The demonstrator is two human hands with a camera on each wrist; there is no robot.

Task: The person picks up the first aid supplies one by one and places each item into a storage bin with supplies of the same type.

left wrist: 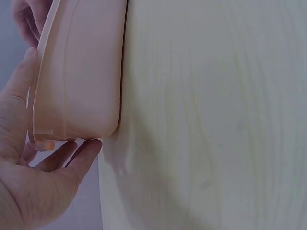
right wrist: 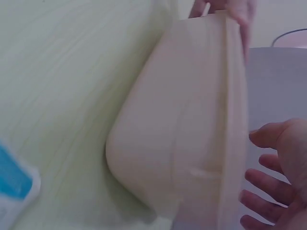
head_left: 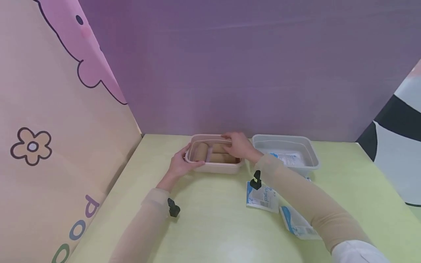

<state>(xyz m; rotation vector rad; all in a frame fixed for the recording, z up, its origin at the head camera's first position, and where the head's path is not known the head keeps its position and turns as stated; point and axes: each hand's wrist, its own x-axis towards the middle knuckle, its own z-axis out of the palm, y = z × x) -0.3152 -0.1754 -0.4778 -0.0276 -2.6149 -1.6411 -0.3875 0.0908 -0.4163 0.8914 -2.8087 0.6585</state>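
A pink plastic basin (head_left: 223,168) stands near the back of the table with several tan cylindrical rolls (head_left: 201,151) inside. My left hand (head_left: 180,164) grips its left end, thumb along the front rim and fingers against the end wall, as the left wrist view also shows. Over the basin's right end, my right hand (head_left: 241,146) reaches in from the rim, its fingertips by the rolls in the head view. The right wrist view shows the fingers of this right hand (right wrist: 278,177) apart and loosely bent beside the rim, with nothing between them.
A light grey basin (head_left: 312,153) stands just right of the pink one, a printed packet (head_left: 287,159) inside it. Two more blue-and-white packets lie in front: one labelled Surgical (head_left: 263,199), another packet (head_left: 300,224) partly under my right forearm. A purple wall (head_left: 230,73) rises behind the table.
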